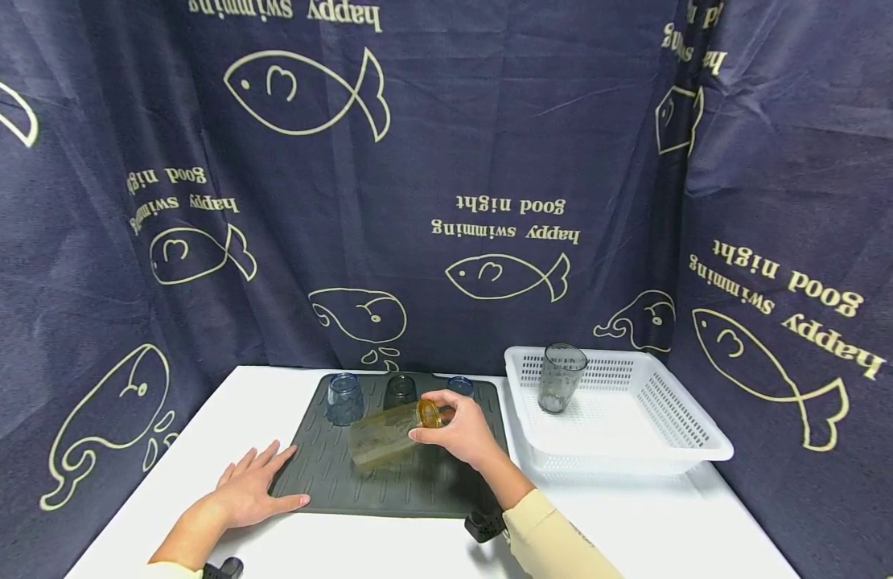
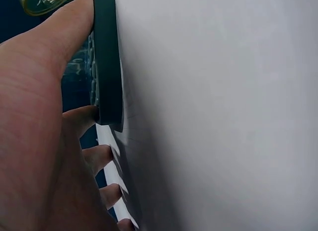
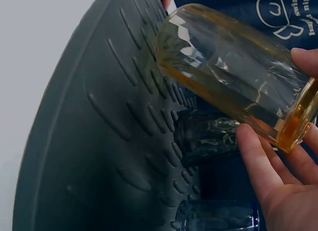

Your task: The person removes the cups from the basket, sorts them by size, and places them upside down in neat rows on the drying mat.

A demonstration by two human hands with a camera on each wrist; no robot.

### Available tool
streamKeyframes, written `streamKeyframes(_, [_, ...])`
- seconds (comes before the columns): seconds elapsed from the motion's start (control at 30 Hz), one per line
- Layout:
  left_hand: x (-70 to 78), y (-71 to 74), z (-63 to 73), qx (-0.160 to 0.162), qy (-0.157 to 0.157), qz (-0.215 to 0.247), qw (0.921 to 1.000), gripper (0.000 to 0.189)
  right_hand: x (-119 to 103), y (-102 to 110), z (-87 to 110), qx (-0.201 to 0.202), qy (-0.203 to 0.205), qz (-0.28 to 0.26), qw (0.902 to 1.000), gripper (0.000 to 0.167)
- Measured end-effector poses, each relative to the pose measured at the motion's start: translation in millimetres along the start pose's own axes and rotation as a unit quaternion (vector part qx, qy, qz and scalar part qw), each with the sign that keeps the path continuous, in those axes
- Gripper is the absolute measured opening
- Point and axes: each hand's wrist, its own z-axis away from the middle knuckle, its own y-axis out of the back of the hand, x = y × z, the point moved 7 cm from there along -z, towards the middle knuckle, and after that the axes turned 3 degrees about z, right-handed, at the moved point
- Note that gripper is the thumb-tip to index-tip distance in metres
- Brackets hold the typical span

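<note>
My right hand (image 1: 457,430) grips an amber drinking glass (image 1: 381,437) around its thick base end. The glass tilts over the dark ridged drying mat (image 1: 323,486), its mouth pointing left and down. In the right wrist view, fingertips and thumb (image 3: 304,61) press on opposite sides of the glass near its base. My left hand (image 1: 247,490) lies spread at the mat's front left corner. Its thumb and index finger touch the mat's edge, while the other fingers rest on the white table (image 2: 213,112).
Along the mat's back stand a blue glass (image 1: 345,400), a dark grey glass (image 1: 400,392) and another blue glass (image 1: 461,386), partly behind my right hand. To the right, a white perforated basket (image 1: 606,450) holds a tall grey glass (image 1: 561,378). A navy curtain (image 1: 417,177) surrounds the table.
</note>
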Motion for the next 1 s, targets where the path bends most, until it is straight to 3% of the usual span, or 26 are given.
streamKeyframes(0.53, [0.8,0.2,-0.2,0.0,-0.001,-0.001,1.0,0.1,-23.2,-14.4,-15.8,0.006,0.031,0.024,0.9992,0.065])
streamKeyframes(0.8, [-12.5,-9.3,-5.0,0.023,-0.01,0.024,0.9994,0.106,-36.6,-26.8,-24.9,0.005,0.039,0.02,0.999,0.065])
streamKeyframes(1.0, [-14.0,-10.6,-5.9,0.031,-0.018,0.028,0.999,0.106,-43.6,-35.9,-29.9,0.002,0.046,0.032,0.9984,0.065])
